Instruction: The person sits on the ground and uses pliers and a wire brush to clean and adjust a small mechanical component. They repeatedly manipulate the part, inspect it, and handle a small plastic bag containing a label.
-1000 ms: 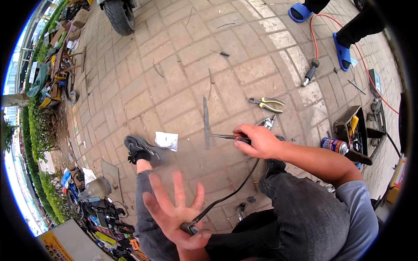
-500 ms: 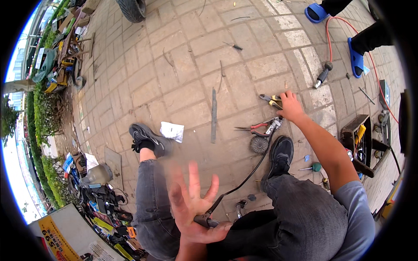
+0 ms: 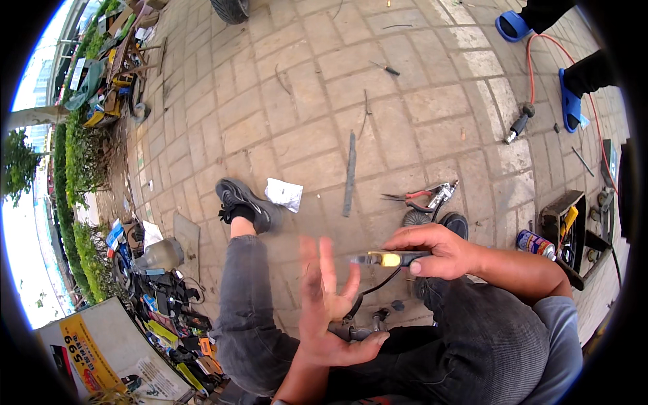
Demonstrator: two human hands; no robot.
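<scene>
Right hand [image 3: 439, 252]: clasps the pliers [image 3: 390, 260], tips near the left fingers, contact unclear. Left hand [image 3: 324, 325]: fingers spread, black hose [image 3: 379, 287] at its thumb, hold uncertain. Step, apparently: readying the pliers; next calls for steady tip alignment.

Left fingers [image 3: 328, 264] blur; top edge crops tyre [image 3: 231, 9].

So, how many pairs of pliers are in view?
2: yellow-handled pliers in the right hand, and red-handled pliers on the paving just beyond it. Others may be hidden in the clutter at left.
</scene>
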